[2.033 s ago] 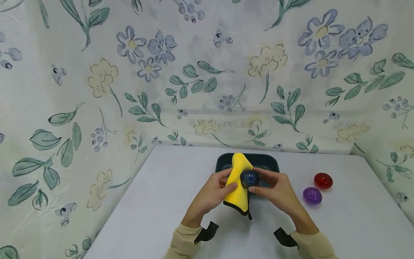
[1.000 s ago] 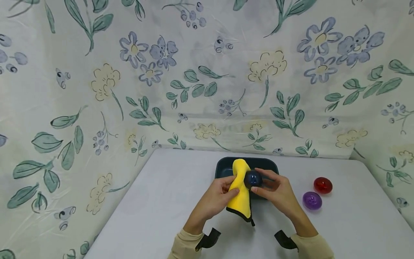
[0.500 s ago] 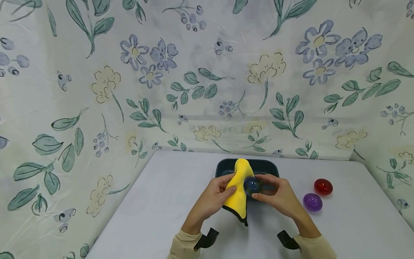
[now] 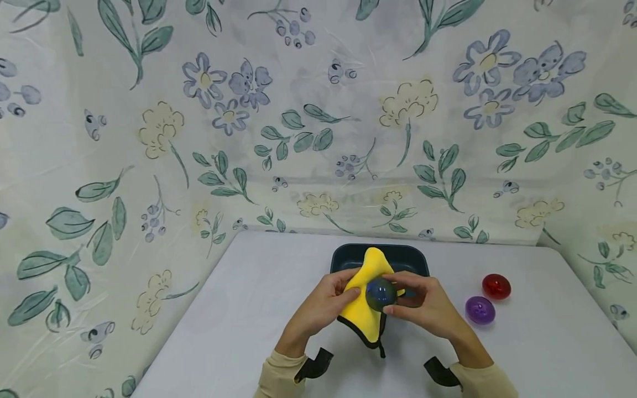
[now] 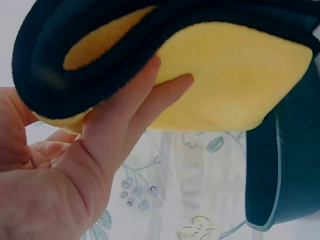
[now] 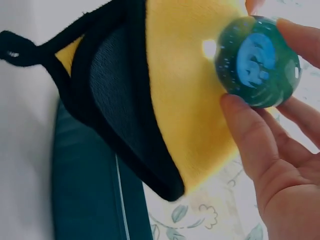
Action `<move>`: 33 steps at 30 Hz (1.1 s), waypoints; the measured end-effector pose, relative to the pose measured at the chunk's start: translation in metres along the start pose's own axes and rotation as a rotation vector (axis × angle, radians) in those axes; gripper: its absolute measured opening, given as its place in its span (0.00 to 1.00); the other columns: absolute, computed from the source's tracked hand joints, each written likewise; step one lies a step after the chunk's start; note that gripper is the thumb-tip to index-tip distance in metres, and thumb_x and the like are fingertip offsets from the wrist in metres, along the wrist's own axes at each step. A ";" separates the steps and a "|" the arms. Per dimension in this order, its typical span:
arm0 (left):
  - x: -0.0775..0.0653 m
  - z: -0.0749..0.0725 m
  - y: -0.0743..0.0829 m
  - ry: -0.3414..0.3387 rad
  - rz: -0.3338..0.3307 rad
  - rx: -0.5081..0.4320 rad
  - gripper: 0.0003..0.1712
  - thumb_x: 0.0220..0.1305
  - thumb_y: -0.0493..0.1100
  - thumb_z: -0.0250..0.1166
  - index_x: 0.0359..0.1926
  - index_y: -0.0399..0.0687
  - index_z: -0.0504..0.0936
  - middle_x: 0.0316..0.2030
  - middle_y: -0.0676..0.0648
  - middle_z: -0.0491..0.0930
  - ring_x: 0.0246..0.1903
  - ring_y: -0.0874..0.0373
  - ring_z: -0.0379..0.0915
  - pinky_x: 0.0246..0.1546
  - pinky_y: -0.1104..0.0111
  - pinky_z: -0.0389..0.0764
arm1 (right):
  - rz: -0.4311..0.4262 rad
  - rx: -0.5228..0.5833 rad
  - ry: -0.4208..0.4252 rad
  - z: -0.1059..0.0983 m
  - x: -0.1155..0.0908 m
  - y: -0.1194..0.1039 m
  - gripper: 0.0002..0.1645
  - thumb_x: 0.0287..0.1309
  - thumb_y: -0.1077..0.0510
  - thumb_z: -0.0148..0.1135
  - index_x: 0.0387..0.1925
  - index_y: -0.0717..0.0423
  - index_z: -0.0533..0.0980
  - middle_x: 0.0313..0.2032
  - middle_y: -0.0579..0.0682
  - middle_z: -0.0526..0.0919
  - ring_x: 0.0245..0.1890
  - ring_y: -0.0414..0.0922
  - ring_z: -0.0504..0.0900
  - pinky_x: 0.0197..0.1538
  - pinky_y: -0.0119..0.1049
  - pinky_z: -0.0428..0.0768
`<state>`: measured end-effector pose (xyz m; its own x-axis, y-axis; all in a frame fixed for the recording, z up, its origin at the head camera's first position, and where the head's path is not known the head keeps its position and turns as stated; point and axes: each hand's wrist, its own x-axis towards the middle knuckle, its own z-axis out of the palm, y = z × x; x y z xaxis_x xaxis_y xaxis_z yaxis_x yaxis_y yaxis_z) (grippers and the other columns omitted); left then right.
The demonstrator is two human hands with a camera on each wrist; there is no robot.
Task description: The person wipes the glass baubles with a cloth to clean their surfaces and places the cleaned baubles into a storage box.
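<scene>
My left hand (image 4: 323, 307) pinches a folded yellow cloth (image 4: 362, 320) with dark edging and a small hanging loop. In the left wrist view the cloth (image 5: 225, 75) is bent over, with the fingers of that hand (image 5: 95, 165) laid along it. Thumb and fingers of my right hand (image 4: 423, 301) hold a dark, glossy glass ball (image 4: 381, 294) against the yellow side. Seen from the right wrist, the ball (image 6: 257, 62) is see-through green-blue with a light blue shape inside, and the right hand (image 6: 280, 165) grips its edge.
Behind the hands a dark teal tray (image 4: 343, 257) stands on the white table (image 4: 234, 326). To the right lie a red glass ball (image 4: 496, 287) and a purple one (image 4: 480, 310), close together. A flower-patterned sheet (image 4: 298, 166) hangs at the back.
The ball has shifted slightly left and down over the cloth and turned in my right fingers. The cloth is spread a little wider. Both hands keep their hold.
</scene>
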<state>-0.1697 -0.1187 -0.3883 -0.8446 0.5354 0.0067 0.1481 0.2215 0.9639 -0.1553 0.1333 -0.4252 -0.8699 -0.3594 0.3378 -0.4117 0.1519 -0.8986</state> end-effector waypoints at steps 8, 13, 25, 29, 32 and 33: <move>0.003 -0.004 -0.004 -0.058 -0.004 -0.037 0.29 0.76 0.39 0.57 0.75 0.39 0.67 0.50 0.33 0.85 0.39 0.58 0.85 0.47 0.66 0.88 | -0.056 0.026 0.081 0.005 0.002 0.001 0.29 0.58 0.66 0.73 0.62 0.62 0.78 0.58 0.66 0.82 0.50 0.35 0.85 0.50 0.31 0.88; 0.002 -0.003 -0.003 -0.080 -0.025 -0.042 0.27 0.76 0.40 0.58 0.72 0.37 0.69 0.51 0.34 0.85 0.41 0.58 0.85 0.49 0.66 0.88 | -0.113 0.029 0.129 0.006 0.003 0.004 0.30 0.57 0.70 0.71 0.63 0.64 0.77 0.58 0.68 0.81 0.52 0.34 0.85 0.51 0.30 0.87; -0.001 0.003 0.001 -0.074 -0.052 -0.046 0.25 0.75 0.40 0.58 0.69 0.35 0.73 0.50 0.36 0.86 0.42 0.57 0.85 0.52 0.63 0.88 | 0.026 -0.067 0.234 0.001 0.004 0.007 0.36 0.56 0.64 0.75 0.67 0.61 0.75 0.63 0.62 0.81 0.52 0.40 0.84 0.56 0.42 0.86; -0.001 0.005 0.003 -0.053 -0.043 -0.037 0.26 0.75 0.39 0.59 0.70 0.35 0.72 0.51 0.36 0.85 0.43 0.56 0.85 0.53 0.61 0.88 | 0.027 -0.098 0.208 -0.002 0.005 0.010 0.35 0.57 0.63 0.75 0.66 0.62 0.75 0.64 0.63 0.79 0.55 0.57 0.84 0.57 0.46 0.86; -0.002 0.007 0.005 -0.035 -0.037 -0.034 0.27 0.75 0.39 0.59 0.71 0.36 0.72 0.52 0.35 0.85 0.44 0.55 0.85 0.53 0.60 0.88 | 0.042 -0.118 0.193 -0.005 0.006 0.012 0.34 0.57 0.62 0.75 0.66 0.60 0.76 0.64 0.63 0.78 0.56 0.64 0.84 0.56 0.46 0.87; -0.002 0.008 0.005 -0.029 -0.035 -0.034 0.27 0.75 0.39 0.59 0.71 0.36 0.71 0.52 0.35 0.85 0.44 0.54 0.85 0.54 0.60 0.88 | 0.047 -0.116 0.190 -0.005 0.006 0.013 0.34 0.57 0.62 0.75 0.66 0.60 0.76 0.63 0.63 0.78 0.56 0.66 0.84 0.56 0.46 0.87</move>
<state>-0.1632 -0.1122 -0.3852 -0.8336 0.5513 -0.0348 0.1005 0.2132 0.9718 -0.1670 0.1379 -0.4330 -0.9199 -0.1716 0.3526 -0.3883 0.2735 -0.8800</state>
